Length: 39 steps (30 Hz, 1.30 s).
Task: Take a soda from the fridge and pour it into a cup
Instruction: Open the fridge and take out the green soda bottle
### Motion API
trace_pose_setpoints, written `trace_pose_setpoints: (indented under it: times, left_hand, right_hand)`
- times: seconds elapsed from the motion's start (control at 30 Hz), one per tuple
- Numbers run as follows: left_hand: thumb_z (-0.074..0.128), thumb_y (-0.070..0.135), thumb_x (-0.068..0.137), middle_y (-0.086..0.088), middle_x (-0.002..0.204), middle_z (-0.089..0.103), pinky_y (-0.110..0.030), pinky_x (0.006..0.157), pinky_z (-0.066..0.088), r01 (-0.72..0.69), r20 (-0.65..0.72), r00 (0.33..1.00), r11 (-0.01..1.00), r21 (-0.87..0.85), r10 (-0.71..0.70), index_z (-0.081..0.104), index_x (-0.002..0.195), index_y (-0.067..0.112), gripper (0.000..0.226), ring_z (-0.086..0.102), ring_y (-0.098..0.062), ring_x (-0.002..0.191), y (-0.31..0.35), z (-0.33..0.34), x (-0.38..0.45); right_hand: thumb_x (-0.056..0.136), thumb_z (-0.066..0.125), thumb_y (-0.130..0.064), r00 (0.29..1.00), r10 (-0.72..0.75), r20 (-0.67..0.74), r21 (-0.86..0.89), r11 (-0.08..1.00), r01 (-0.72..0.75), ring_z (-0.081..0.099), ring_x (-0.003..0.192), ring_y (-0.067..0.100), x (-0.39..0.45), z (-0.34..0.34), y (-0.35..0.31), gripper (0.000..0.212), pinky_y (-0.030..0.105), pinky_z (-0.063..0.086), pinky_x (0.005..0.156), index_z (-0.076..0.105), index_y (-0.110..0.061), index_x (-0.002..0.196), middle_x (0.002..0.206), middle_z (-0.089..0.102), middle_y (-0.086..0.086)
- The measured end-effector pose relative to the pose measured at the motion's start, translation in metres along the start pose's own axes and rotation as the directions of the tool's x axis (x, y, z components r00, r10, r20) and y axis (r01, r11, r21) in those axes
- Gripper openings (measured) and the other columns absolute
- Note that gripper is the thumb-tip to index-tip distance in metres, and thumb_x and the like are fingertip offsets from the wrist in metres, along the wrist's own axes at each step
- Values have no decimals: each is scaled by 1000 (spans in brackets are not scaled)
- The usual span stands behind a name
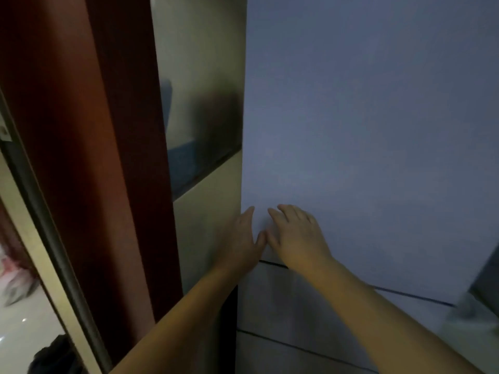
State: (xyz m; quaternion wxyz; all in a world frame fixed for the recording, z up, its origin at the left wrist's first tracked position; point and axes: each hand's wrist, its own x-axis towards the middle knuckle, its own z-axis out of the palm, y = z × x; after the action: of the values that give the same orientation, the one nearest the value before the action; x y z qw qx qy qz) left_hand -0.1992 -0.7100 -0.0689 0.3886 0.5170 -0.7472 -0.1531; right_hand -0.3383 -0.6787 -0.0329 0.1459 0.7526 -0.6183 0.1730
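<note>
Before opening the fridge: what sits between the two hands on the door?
Nothing, in the head view. The left hand at the upper door's left edge and the right hand flat on it nearly touch at the thumbs.

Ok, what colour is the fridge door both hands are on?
Pale bluish-grey and plain in this dim light, seen in the head view: fridge door, left hand, right hand.

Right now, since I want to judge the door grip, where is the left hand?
In the head view, low and centre: the left hand lies at the left edge of the fridge door, thumb touching the right hand.
</note>
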Motion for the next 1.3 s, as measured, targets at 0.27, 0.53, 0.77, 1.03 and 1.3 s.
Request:
trace_pose_setpoints:
  times: [0.27, 0.53, 0.77, 1.03, 1.3]
  left_hand:
    - [62, 44, 91, -4, 157, 24, -52, 110, 36, 260, -101, 935, 851, -457, -340, 2, 154, 25, 89, 34, -23, 139, -28, 30, 54]
    - [64, 34, 89, 9, 129, 45, -11, 84, 42, 222, -105, 942, 826, -518, -319, 29, 147, 15, 70, 50, -3, 109, -33, 50, 86]
    - [70, 35, 86, 2, 109, 57, -20, 70, 45, 271, -31, 949, 860, -433, -315, 52, 128, 7, 54, 57, -11, 91, -41, 38, 95]
    - [68, 39, 88, 6, 109, 59, -6, 59, 44, 245, -30, 959, 876, -416, -283, 52, 128, 12, 52, 54, 9, 81, -36, 30, 81]
    - [59, 45, 93, 2, 120, 63, -39, 92, 50, 173, -92, 969, 894, -414, -230, 49, 121, 29, 35, 62, -13, 104, -36, 18, 18]
  right_hand:
    - [89, 36, -33, 983, -174, -64, -153, 975, 162, 48, 128, 33, 54, 23, 35, 52, 47, 37, 106, 55, -12, 133, 141, 50, 13]
    - [90, 48, -36, 947, -301, -113, -235, 934, 269, 27, 143, 29, 58, 45, 63, 62, 48, 28, 113, 38, -9, 145, 157, 26, 11]
    - [93, 36, -38, 959, -261, -109, -244, 942, 229, 25, 144, 24, 58, 52, 64, 63, 44, 21, 115, 31, -9, 149, 158, 24, 5]
    - [90, 31, -41, 979, -133, -154, -205, 974, 100, 39, 137, 22, 51, 44, 39, 61, 50, 24, 111, 47, -11, 140, 150, 41, 3]
    - [93, 16, -43, 992, -36, -118, -174, 985, 15, 18, 146, 22, 4, 29, 3, 64, 50, 20, 115, 23, -17, 151, 160, 17, -2]
